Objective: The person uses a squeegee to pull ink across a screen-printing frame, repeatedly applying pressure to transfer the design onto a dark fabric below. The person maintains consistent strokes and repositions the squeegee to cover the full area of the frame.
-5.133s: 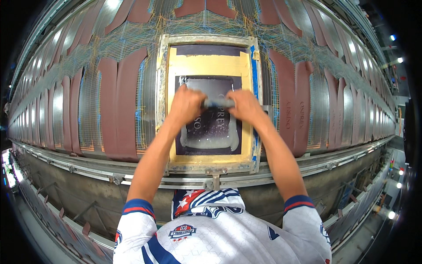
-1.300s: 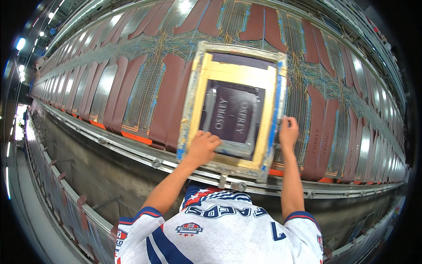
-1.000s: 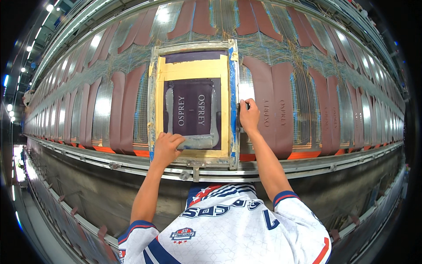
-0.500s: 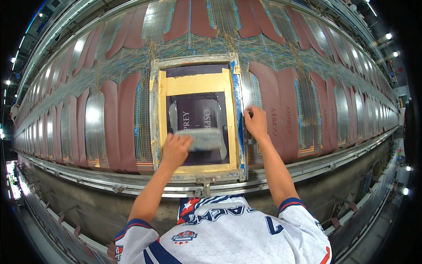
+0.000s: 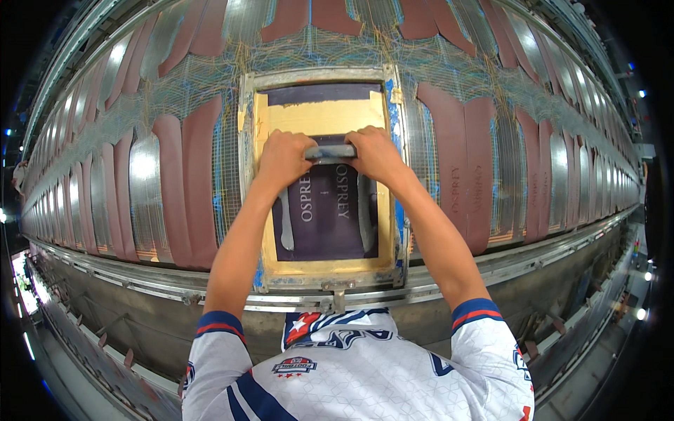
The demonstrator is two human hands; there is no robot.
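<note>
Both hands grip a squeegee [image 5: 331, 153], a grey bar lying crosswise near the far end of a screen-printing frame. My left hand [image 5: 284, 160] has its fingers closed round the left end, and my right hand [image 5: 375, 156] is closed round the right end. Below them stretches the dark mesh [image 5: 323, 238] of the frame, with pale lettering showing in two columns. Grey ink [image 5: 286, 228] lies in streaks along both sides of the mesh. Yellow tape [image 5: 319, 118] borders the mesh inside the metal frame [image 5: 246, 140]. My hands hide the squeegee's ends.
Maroon cut panels [image 5: 200, 182] lie in rows along the long table on both sides of the frame. Some right-hand panels [image 5: 463, 182] carry dark lettering. A metal rail [image 5: 168, 281] runs along the near edge, with the frame's clamp [image 5: 338, 298] at it.
The squeegee has moved from the near part of the mesh to the far end. My right hand has left the frame's right edge and taken hold of it beside my left hand.
</note>
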